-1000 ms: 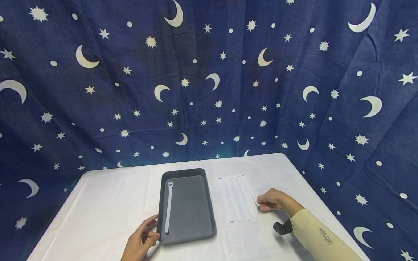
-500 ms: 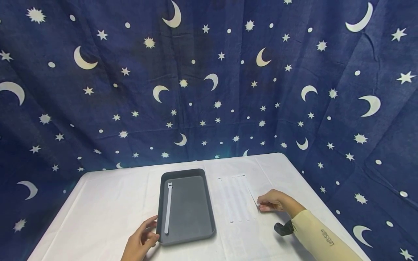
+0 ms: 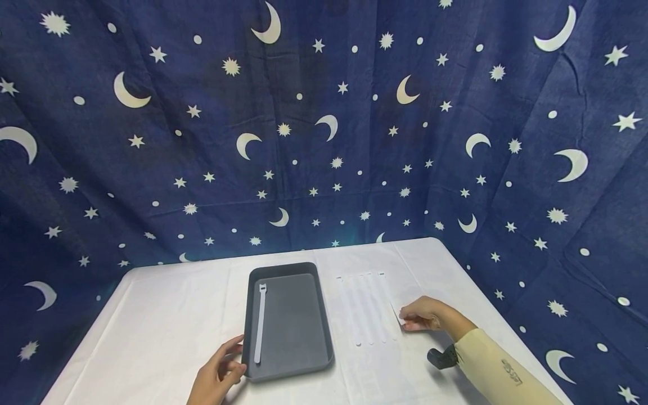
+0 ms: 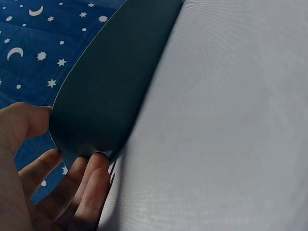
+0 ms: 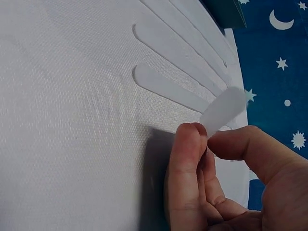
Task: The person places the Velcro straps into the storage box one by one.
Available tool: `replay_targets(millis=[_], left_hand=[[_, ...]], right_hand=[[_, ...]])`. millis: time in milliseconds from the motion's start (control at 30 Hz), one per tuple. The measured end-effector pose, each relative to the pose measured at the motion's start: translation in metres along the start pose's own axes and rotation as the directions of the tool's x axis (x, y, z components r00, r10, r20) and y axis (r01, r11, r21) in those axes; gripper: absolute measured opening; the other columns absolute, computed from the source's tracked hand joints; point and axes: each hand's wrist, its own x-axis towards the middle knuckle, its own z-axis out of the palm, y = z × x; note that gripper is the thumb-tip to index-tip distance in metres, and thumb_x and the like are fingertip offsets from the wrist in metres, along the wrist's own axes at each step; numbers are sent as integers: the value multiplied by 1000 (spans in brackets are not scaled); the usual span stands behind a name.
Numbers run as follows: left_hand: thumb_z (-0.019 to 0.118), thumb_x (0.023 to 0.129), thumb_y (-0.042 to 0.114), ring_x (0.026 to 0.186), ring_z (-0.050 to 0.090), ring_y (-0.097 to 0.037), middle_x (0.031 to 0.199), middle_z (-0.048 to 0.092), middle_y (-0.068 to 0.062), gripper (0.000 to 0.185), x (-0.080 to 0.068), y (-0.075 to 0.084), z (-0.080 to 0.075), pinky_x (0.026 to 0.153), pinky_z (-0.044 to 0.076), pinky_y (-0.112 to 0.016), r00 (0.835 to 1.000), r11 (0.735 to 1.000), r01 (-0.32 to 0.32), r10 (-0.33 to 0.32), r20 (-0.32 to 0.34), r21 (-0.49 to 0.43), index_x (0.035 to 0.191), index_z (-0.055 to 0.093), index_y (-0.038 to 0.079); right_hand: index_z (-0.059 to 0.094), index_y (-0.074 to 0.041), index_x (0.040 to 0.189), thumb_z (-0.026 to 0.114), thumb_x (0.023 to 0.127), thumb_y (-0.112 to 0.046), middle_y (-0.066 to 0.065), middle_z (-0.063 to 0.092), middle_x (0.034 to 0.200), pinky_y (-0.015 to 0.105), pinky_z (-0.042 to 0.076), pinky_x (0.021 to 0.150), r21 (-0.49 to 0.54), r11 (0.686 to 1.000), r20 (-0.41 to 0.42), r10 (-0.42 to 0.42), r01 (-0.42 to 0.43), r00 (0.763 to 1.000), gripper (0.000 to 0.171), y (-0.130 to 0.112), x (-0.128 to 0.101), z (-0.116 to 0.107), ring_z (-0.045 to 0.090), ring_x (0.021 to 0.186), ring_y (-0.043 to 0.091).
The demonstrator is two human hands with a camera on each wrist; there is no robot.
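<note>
One strip point(image 3: 260, 322) lies in the tray point(image 3: 324, 315); my right hand point(image 3: 422, 314) pinches another strip's end point(image 5: 223, 111) (four wait on the tabletop point(image 3: 152, 315)), my left hand point(image 3: 217, 376) clasping the tray's corner.

One marking found: a line of dark lettering printed along the pale yellow sleeve point(image 3: 498, 374) of the right forearm, seen in the head view. The letters run lengthwise down the sleeve and are too small and skewed to read with certainty. No legible text, number, brand or sign appears on the dark tray point(image 3: 324, 315), the white straps point(image 3: 365, 309), the surface point(image 3: 162, 320) or the star-and-moon backdrop cloth point(image 3: 324, 140).
</note>
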Motion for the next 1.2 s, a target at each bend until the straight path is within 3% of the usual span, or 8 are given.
replay_targets(millis=[300, 633, 833, 1200], left_hand=[[72, 89, 27, 79, 65, -8, 124, 62, -14, 62, 0, 1, -1, 66, 55, -23, 1000, 1000, 16, -16, 2, 0, 142, 47, 10], [72, 89, 32, 80, 65, -9, 123, 63, -13, 63, 0, 3, -1, 66, 54, -23, 999, 999, 35, -35, -9, 26, 142, 47, 10], [72, 89, 33, 80, 65, -9, 123, 64, -13, 62, 2, 2, 1, 65, 54, -23, 999, 998, 45, -44, -19, 40, 141, 48, 10], [74, 87, 29, 76, 64, -9, 123, 64, -13, 62, 1, 1, 0, 64, 52, -24, 999, 999, 42, -41, -25, 32, 141, 49, 10]], right_hand=[[62, 4, 83, 65, 80, 4, 7, 63, 65, 19, 56, 59, 34, 999, 57, -30, 28, 998, 5, 2, -1, -3, 65, 57, 11], [59, 12, 108, 64, 83, 8, 4, 59, 74, 21, 57, 64, 82, 995, 91, -71, 63, 993, 26, 4, -5, -7, 65, 64, 12], [61, 9, 104, 64, 82, 9, 3, 59, 73, 21, 57, 64, 68, 996, 79, -66, 60, 995, 23, 5, -8, -7, 64, 65, 11], [57, 3, 96, 61, 82, 8, 2, 57, 75, 19, 56, 63, 68, 990, 171, -137, 127, 976, 15, 8, -14, -11, 62, 65, 9]])
